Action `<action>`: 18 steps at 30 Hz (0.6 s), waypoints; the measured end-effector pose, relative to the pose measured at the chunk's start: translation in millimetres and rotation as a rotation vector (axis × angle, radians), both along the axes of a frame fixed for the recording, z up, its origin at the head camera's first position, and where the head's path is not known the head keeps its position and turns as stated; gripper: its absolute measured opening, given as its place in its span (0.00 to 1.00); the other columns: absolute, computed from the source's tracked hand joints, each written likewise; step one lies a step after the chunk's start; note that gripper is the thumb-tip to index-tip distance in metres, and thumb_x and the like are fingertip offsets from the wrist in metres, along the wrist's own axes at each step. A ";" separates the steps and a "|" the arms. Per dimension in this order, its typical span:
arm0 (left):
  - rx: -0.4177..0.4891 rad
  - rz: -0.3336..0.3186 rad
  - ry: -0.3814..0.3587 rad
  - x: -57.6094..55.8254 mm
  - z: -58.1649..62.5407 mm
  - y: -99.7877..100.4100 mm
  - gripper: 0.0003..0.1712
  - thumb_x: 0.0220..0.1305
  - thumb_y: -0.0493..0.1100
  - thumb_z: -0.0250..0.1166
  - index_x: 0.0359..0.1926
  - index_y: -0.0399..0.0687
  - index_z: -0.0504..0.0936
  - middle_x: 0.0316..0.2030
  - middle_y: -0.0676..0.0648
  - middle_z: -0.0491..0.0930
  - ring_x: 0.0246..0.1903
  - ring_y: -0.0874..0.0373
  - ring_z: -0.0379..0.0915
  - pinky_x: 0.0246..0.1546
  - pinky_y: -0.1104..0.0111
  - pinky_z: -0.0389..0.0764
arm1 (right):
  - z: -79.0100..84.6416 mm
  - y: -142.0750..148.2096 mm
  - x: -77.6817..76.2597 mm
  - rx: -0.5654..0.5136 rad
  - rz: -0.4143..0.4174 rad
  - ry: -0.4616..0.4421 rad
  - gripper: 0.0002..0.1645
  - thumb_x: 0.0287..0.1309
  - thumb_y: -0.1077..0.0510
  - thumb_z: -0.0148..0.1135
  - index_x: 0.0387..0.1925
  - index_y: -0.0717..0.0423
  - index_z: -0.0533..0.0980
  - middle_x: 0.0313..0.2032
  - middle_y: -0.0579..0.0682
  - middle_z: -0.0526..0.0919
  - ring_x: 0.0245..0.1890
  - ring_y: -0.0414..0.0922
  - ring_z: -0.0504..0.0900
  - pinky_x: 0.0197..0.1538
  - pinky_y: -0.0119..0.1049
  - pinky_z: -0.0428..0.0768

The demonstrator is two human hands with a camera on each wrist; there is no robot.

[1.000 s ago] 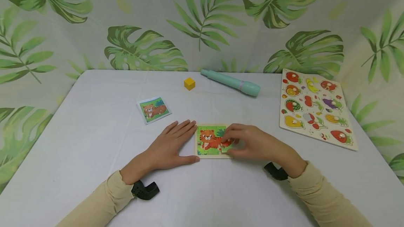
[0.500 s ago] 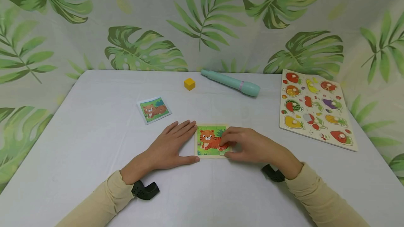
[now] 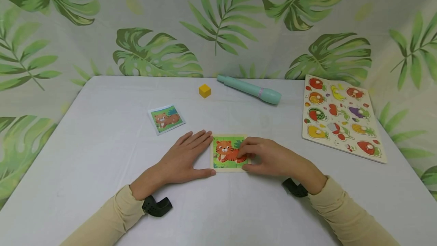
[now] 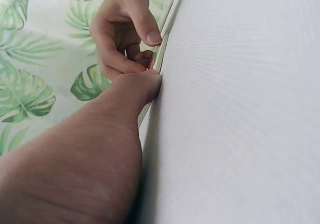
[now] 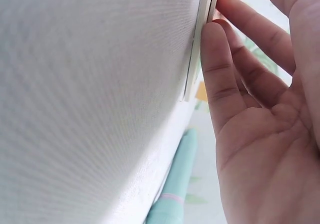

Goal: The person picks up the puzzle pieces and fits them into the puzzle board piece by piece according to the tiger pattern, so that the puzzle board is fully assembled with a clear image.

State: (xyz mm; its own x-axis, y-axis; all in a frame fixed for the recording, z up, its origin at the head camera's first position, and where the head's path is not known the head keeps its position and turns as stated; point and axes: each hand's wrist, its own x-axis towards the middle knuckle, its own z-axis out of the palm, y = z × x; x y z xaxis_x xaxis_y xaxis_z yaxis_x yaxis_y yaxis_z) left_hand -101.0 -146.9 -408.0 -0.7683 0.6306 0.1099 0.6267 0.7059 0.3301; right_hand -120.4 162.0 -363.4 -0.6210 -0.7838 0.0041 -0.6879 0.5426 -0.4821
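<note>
A small square jigsaw puzzle with an orange tiger on green lies in a pale wooden frame, in front of the person. The left hand lies palm down on the table, fingers straight, fingertips and thumb tip at the frame's left edge. Over the puzzle's right side, the right hand bends its fingers and thumb about the lower right puzzle piece, which the fingers partly hide. In the left wrist view, the right thumb and index finger meet the puzzle's edge. The right wrist view shows the fingertips against the frame.
A tiger picture card lies up and left of the left hand. A yellow cube and a mint-green toy microphone are farther back. The wooden fruit peg board occupies the right side. Behind the table hangs a leaf-print cloth.
The right hand has moved slightly left and lowered the piece, which was tilted, until it lies about level with the puzzle. The left hand stays still.
</note>
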 end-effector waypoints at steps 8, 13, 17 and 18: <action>0.001 -0.001 -0.002 0.2 -0.3 0.7 0.56 0.64 0.74 0.62 0.81 0.47 0.57 0.81 0.49 0.54 0.81 0.53 0.46 0.81 0.50 0.47 | -2.5 2.4 -1.3 -0.014 0.018 0.014 0.11 0.63 0.54 0.72 0.47 0.43 0.84 0.49 0.36 0.80 0.49 0.36 0.79 0.55 0.37 0.83; 0.003 0.000 -0.001 0.3 -0.6 1.0 0.56 0.64 0.73 0.62 0.81 0.46 0.57 0.81 0.49 0.54 0.81 0.52 0.46 0.80 0.50 0.47 | -3.8 2.5 -2.6 -0.016 0.024 0.009 0.10 0.64 0.54 0.72 0.47 0.44 0.85 0.49 0.38 0.81 0.47 0.36 0.80 0.54 0.37 0.83; 0.006 0.000 0.005 0.3 -0.4 1.2 0.56 0.64 0.73 0.62 0.81 0.46 0.57 0.81 0.49 0.54 0.81 0.52 0.46 0.80 0.50 0.48 | -3.4 2.9 -3.3 -0.006 0.026 0.027 0.11 0.63 0.55 0.72 0.47 0.44 0.86 0.49 0.38 0.82 0.49 0.37 0.80 0.56 0.39 0.83; 0.005 0.001 0.004 0.4 -0.3 1.2 0.56 0.64 0.74 0.62 0.81 0.46 0.57 0.81 0.49 0.54 0.81 0.52 0.46 0.80 0.50 0.48 | -3.2 3.0 -3.5 -0.005 0.029 0.032 0.11 0.63 0.55 0.72 0.47 0.44 0.87 0.49 0.37 0.82 0.49 0.37 0.81 0.56 0.40 0.83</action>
